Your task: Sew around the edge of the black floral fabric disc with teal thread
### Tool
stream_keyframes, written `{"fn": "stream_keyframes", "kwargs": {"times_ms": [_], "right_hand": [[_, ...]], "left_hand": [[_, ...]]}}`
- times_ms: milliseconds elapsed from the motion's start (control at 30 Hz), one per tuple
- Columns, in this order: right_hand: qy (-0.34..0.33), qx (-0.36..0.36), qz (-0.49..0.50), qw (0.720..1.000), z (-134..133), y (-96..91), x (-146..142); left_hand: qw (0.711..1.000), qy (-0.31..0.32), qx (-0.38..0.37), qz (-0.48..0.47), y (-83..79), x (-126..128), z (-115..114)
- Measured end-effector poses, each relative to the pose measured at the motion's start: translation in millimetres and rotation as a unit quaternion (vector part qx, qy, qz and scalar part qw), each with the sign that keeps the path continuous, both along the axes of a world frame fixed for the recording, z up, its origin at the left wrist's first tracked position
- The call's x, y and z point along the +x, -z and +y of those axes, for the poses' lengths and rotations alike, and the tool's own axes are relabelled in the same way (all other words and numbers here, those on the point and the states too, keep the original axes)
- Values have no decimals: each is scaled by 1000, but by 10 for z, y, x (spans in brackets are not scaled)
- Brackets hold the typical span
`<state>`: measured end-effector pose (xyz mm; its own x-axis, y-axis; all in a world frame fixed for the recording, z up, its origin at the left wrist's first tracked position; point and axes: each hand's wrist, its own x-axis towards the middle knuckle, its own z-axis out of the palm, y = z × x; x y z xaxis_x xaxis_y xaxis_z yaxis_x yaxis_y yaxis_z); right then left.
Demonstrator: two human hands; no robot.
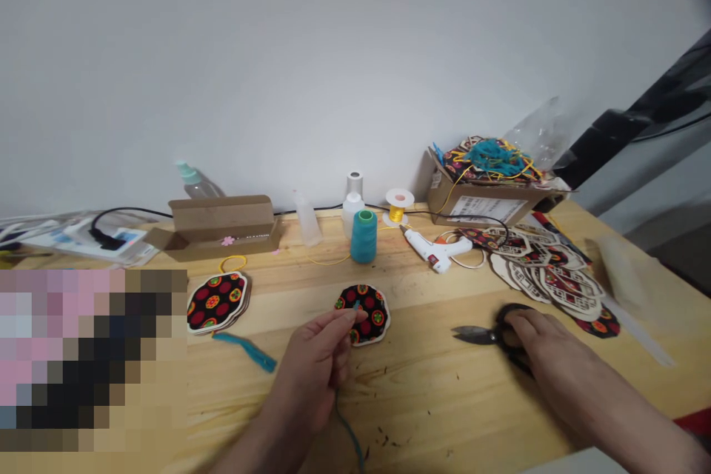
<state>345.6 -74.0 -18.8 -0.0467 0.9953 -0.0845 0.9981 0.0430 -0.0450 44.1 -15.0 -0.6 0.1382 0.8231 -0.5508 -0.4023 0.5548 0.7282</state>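
Note:
My left hand [322, 355] pinches a strand of teal thread [349, 429]. A small teal end pokes out at the fingertips, and the rest hangs below toward the front edge of the view. Just behind those fingers lies a scalloped piece of black fabric with red and orange flowers and a white rim [378, 311]; my fingertips partly cover it, and I cannot tell whether they touch it. At the right, my right hand [536, 341] grips the black handles of scissors [478, 335], whose blades point left, low over the table. A teal thread bundle [247, 352] lies left of my left hand.
Behind stand a teal thread cone [364, 238], a yellow cord spool [398, 206] and a white glue gun [438, 248]. Patterned pieces are stacked at left [218, 302] and heaped at right [555, 274]. Cardboard boxes [222, 218] [478, 196] sit near the wall.

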Motion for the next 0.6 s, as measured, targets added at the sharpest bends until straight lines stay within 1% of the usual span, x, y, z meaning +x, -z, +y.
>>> {"fn": "stream_keyframes", "kwargs": {"times_ms": [100, 200, 300, 367, 433, 500, 567, 600], "right_hand": [[17, -42, 37, 998, 41, -155, -63], [5, -106, 121, 987, 52, -372, -156], [-18, -125, 240, 962, 64, -527, -324], [-18, -130, 319, 939, 104, -578, -473], [-15, -142, 375, 916, 166, -605, -618], [-17, -143, 394, 908, 228, -628, -727], [-22, -151, 380, 912, 273, -654, -789], [-24, -167, 366, 915, 287, -666, -806]], "left_hand": [[1000, 1, 3, 13, -9, 15, -1], [1000, 5, 11, 23, 2, 16, -2], [999, 16, 15, 27, 18, 16, -7], [999, 24, 17, 35, 23, 20, -10], [998, 32, 21, 41, 27, 25, -11], [998, 40, 23, 44, 37, 29, -9], [997, 44, 27, 53, 52, 32, -7], [997, 45, 29, 57, 59, 33, -5]]}}
